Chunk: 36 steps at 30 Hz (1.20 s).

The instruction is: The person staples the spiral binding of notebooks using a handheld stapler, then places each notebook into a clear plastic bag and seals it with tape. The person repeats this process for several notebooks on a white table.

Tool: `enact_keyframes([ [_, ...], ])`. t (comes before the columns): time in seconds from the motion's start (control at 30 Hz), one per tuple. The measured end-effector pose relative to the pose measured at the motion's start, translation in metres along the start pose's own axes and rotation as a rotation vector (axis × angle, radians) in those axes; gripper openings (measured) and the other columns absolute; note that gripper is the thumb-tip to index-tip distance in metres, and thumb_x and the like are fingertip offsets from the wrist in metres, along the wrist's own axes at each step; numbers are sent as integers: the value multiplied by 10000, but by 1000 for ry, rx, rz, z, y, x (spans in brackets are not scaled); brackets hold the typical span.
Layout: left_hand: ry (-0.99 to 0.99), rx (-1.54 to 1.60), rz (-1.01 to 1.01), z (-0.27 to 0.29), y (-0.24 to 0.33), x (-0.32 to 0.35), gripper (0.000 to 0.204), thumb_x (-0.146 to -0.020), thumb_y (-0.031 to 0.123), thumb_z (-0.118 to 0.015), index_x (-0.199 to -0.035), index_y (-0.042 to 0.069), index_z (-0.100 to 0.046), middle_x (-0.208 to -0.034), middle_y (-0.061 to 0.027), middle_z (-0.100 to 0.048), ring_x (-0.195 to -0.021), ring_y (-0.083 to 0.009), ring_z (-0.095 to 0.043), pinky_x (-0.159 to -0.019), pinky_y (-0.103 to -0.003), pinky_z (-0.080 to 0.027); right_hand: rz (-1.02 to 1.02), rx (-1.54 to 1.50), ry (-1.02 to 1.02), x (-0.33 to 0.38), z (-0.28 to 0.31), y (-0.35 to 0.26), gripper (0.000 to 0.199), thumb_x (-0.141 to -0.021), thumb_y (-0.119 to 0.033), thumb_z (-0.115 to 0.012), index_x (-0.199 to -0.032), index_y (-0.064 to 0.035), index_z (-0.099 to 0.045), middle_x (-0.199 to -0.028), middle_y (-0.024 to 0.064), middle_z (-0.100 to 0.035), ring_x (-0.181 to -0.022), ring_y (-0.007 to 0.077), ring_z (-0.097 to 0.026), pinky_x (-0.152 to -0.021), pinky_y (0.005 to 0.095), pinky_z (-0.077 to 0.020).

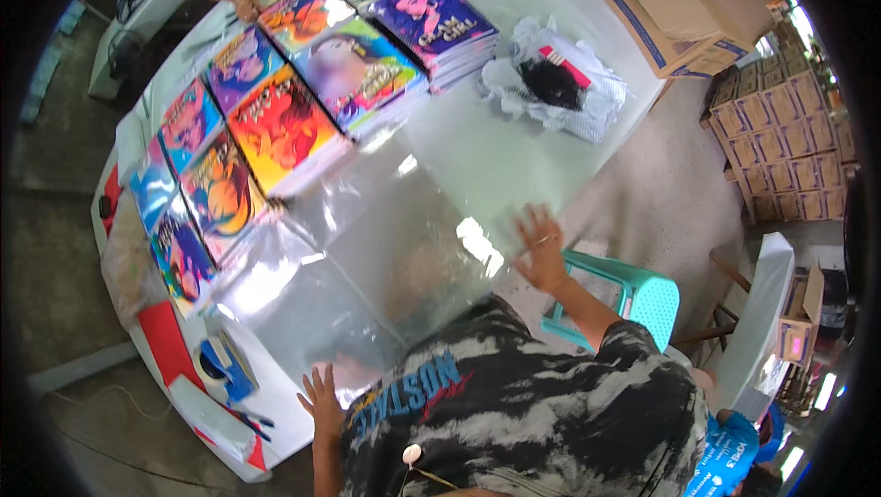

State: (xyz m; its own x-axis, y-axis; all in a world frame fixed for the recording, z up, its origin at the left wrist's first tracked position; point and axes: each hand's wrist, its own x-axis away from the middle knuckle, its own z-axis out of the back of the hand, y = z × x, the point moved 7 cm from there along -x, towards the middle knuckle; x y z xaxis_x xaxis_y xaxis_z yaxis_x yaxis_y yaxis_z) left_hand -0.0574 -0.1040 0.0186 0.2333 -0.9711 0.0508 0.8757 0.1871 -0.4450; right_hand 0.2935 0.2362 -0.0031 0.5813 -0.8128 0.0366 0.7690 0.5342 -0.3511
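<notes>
My left hand [323, 400] is open with its fingers spread, over the near edge of the table and close to my shirt. My right hand [540, 247] is open too, slightly smeared by motion, near the table's right edge; a ring shows on one finger. Neither hand holds anything. Between them lies shiny clear plastic sheeting [376, 249] with creases and bright reflections. Beyond it stand several stacks of spiral-bound notebooks with colourful illustrated covers, among them an orange-red notebook [283, 130] and a purple notebook [431, 24].
Crumpled white wrapping [587, 102] with a black tangled bundle [551, 84] lies far right, near a cardboard box [674, 15]. A green plastic stool [652, 295] stands beside me. Blue-and-white tape dispenser [229, 364] at left. Another person's hand [246, 6] touches the far notebooks. Stacked cartons [780, 134] stand right.
</notes>
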Motion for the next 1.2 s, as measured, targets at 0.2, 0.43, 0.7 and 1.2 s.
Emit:
enact_keyframes([
  [0.2,-247,864,140,80,-7,-150,696,-760,268,-684,-1343,75,-355,-1388,-190,-331,-1272,-361,-321,-1039,-493,-231,-848,-217,771,-98,68,177,1016,-582,-405,-805,-1418,-247,-249,-1480,219,-77,-1349,400,-131,-1049,513,-201],
  [0.43,-203,1046,61,103,24,-212,575,-776,254,-669,-1280,80,-454,-1311,-146,-460,-1208,-325,-426,-992,-428,-325,-1038,-63,991,-189,78,241,648,-544,-416,-823,-1115,-258,-560,-1393,148,-279,-1217,384,-321,-915,512,-370],
  [0.7,-164,1065,-36,123,28,-241,531,-781,260,-664,-1250,87,-485,-1284,-132,-489,-1172,-311,-469,-963,-421,-358,-1346,196,1035,-203,97,299,406,-512,-399,-830,-864,-285,-663,-1270,98,-401,-1031,321,-443,-770,428,-456],
  [1.2,348,1015,-271,198,53,-376,608,-747,196,-684,-1287,58,-442,-1287,-160,-465,-1195,-330,-435,-985,-401,-368,-1175,39,1272,-272,122,224,541,-722,-355,-670,-1212,-167,-538,-1433,199,-235,-1249,480,-270,-986,540,-299],
])
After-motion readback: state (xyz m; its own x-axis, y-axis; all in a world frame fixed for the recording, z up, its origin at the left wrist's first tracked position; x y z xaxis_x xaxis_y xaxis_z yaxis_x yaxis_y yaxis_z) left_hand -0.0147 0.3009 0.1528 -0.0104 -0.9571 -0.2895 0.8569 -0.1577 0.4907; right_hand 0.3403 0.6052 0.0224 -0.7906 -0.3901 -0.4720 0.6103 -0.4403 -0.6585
